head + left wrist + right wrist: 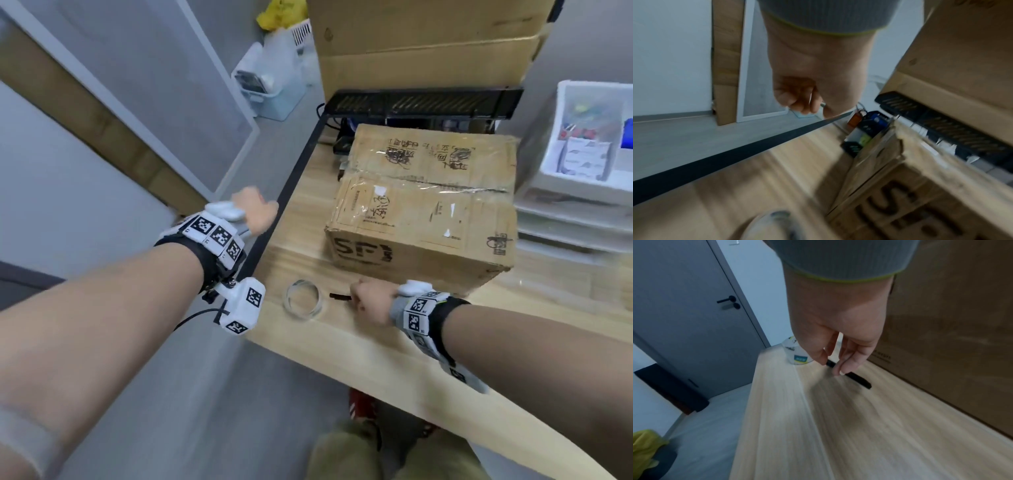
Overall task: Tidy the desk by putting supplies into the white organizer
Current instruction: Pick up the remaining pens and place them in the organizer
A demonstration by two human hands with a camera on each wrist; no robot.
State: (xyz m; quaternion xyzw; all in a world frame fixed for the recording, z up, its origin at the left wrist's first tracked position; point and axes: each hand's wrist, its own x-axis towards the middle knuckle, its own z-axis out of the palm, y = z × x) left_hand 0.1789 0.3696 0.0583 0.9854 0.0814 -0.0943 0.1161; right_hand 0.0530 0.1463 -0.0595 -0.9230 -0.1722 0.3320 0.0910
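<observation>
A black pen lies on the wooden desk in front of a cardboard box. My right hand reaches down onto it; in the right wrist view thumb and fingertips pinch the pen, which still touches the desk. Just left of the pen lies a clear tape roll, also seen beyond the right hand as the tape roll. My left hand hovers over the desk's left edge, fingers curled with nothing in them. The white organizer stands at the far right with supplies in its top tray.
A large taped cardboard box fills the middle of the desk, with a bigger carton and a black device behind it. The desk's dark left edge drops to a grey floor. Bare wood lies near the front edge.
</observation>
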